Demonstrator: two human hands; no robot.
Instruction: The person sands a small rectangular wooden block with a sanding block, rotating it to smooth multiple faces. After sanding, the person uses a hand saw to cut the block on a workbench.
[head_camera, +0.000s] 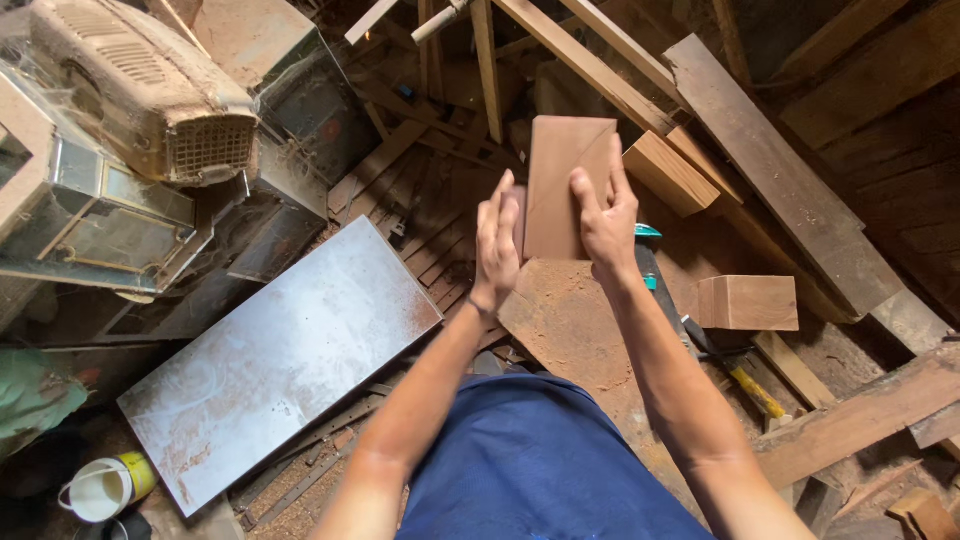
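I grip a flat reddish wooden board (560, 185) upright between my left hand (496, 245) and right hand (605, 215), above the sawdust-strewn floor (570, 320). At lower left, a white paint tin (102, 488) stands partly cut off, contents unclear.

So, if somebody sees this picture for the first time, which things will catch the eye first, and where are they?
First comes the flat rectangular wooden block at top centre, held up between the left hand and the right hand. Next is the large dusty metal sheet, lying slantwise at lower left. A dirty pale machine housing with a grille fills the upper left corner, and planks are scattered on the right.
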